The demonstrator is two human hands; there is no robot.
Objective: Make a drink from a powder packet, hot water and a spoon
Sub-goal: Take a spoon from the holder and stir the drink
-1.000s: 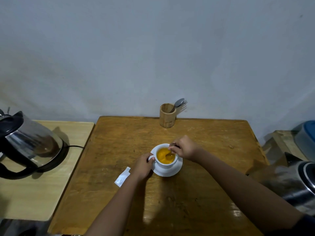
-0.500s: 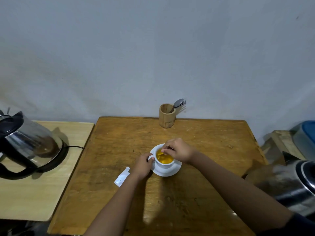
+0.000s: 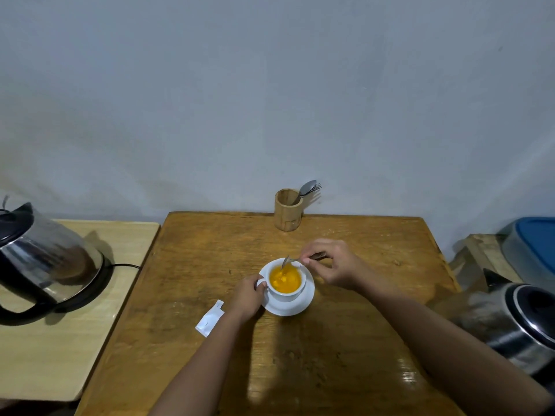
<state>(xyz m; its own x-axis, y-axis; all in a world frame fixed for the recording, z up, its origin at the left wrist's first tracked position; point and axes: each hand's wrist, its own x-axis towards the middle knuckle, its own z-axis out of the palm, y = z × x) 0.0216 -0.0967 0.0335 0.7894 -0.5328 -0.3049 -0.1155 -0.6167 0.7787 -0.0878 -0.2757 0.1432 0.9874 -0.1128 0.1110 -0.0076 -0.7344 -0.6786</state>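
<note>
Currently right hand (image 3: 332, 265) pinches the spoon (image 3: 290, 260) handle, bowl end dipped into the orange drink (image 3: 284, 280) at the far rim of the white cup (image 3: 286, 292). Left hand (image 3: 247, 297) closed on the cup's handle, though the exact finger wrap is hard to make out. Cup sits on a white saucer (image 3: 295, 307), mid wooden table (image 3: 330, 370). Powder packet (image 3: 210, 318) lies flat on the table just left of the left wrist, looks torn open. Steel kettle (image 3: 45, 262) on its base on the lighter side table (image 3: 45, 355), well apart. Bamboo holder (image 3: 287, 209) with cutlery at the table's far edge.
</note>
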